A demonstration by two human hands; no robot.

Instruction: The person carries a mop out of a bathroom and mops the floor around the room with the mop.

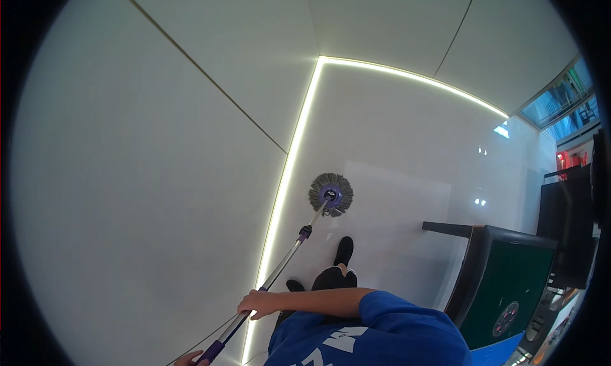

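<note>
A round mop head (345,186) with grey strands and a purple centre lies on the pale glossy floor, just right of the lit strip. From it the mop's silver and purple pole (280,268) slants down to the lower left. My right hand (257,303) is closed around the middle of this pole, its forearm reaching across in front of my body. Lower down, at the purple grip, my left hand (188,359) is wrapped around the handle; the bottom edge of the picture cuts off most of it.
A glowing light strip (290,156) runs along the foot of the pale walls (159,175) at left and back. At right stands a dark-framed table (515,270) with a green top, one leg jutting toward the floor. Behind it are dark furniture (563,207) and red items (571,158).
</note>
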